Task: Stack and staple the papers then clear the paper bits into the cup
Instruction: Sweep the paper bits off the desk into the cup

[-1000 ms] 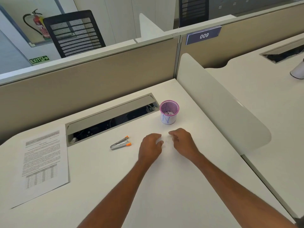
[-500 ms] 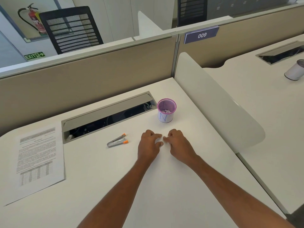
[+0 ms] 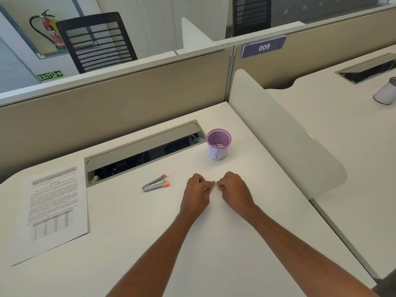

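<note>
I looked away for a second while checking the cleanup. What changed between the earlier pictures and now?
The left hand and right hand drew together until their curled fingertips nearly meet on the desk, apparently gathering white paper bits; what they hold is unclear. The purple mesh cup, stapler and printed papers stayed put.

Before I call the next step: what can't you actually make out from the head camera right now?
- Paper bits under the left hand and right hand: curled fingers hide them.
- How full the cup is: only a few bits show; its wall hides the rest.
- Staple in the papers: too small, text blurred.
- Second cup: cut by the right edge.
</note>
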A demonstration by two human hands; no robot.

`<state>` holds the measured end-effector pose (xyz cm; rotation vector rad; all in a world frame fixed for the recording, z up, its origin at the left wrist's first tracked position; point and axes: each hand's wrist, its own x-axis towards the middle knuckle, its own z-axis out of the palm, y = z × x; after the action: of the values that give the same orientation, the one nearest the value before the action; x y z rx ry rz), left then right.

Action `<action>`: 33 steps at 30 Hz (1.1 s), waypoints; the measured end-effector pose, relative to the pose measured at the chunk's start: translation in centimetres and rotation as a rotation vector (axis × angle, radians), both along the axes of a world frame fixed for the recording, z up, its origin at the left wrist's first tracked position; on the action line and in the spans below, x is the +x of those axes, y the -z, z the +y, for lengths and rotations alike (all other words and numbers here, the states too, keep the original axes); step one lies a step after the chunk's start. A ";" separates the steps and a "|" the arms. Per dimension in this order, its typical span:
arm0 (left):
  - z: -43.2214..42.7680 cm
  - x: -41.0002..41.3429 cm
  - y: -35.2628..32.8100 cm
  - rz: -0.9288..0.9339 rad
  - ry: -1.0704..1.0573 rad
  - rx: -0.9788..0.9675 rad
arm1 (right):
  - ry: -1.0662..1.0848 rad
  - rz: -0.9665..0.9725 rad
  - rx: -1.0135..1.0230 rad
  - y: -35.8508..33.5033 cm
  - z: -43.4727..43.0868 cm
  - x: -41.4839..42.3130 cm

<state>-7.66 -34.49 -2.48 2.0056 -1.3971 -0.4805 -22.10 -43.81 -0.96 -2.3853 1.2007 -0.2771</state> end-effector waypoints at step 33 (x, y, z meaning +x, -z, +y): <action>0.3 1.4 0.5 0.150 -0.080 0.025 | -0.242 0.165 -0.070 -2.3 1.0 3.1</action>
<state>-6.31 -34.14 -2.99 1.9930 -1.2206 -0.6023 -18.97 -42.79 1.29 -2.6258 0.9706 -0.0453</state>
